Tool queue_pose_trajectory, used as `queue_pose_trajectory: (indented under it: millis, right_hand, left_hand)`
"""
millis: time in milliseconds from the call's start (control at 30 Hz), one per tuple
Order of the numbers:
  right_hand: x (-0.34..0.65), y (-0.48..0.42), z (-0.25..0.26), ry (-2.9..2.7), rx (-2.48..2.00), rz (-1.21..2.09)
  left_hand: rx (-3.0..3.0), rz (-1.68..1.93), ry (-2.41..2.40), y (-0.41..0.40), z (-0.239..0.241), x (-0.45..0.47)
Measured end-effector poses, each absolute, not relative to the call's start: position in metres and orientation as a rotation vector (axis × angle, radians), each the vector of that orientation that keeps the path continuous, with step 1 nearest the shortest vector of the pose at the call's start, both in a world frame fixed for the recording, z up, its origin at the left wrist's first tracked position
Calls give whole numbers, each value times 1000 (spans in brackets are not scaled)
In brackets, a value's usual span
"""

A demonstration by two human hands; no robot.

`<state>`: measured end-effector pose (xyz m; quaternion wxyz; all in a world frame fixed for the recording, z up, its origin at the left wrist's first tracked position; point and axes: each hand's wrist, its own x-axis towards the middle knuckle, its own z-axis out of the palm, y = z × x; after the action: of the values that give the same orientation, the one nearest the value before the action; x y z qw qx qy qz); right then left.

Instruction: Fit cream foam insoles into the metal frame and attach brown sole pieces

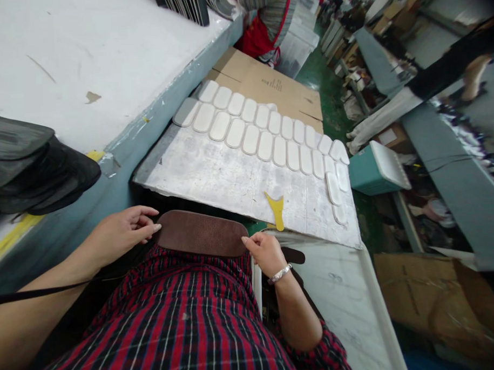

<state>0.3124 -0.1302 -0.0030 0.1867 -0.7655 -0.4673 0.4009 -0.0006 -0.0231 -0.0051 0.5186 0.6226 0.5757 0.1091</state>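
Note:
A dark brown, leather-like panel with rounded ends point(202, 233) is stretched level in front of my plaid-covered lap. My left hand point(125, 232) is at its left end, thumb and index finger pinched at the edge. Its right end is pinched between the thumb and fingers of my right hand point(266, 253), which has a bracelet at the wrist. Just beyond, on a whitish board point(214, 175), lies a yellow Y-shaped flat tool point(276, 210). Rows of white rounded pieces with darker rims point(251, 139) cover the far part of that board.
At left, a white-topped table point(84, 66) carries a stack of black pieces point(31, 165). Brown cardboard point(276, 87) lies past the board. A teal box point(378, 168) stands on the right. Another dark brown piece point(293, 255) lies beside my right hand. Two other people are farther off.

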Motion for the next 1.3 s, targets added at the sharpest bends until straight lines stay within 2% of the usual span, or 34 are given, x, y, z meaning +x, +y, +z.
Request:
queue_pose_trajectory:
  millis: [733,1067,1300]
  right_hand:
    - [305,-130,-3,-1200,-2140,1260]
    - [306,-127,-6,-1197,-2179,1288]
    - [307,-127,-6,-1191,-2202,1319]
  left_hand:
    - [1381,549,1314,-25,-8,-4]
    - [1271,543,1276,-28,-15,-8]
    - [1400,443,1334,-24,-14,-5]
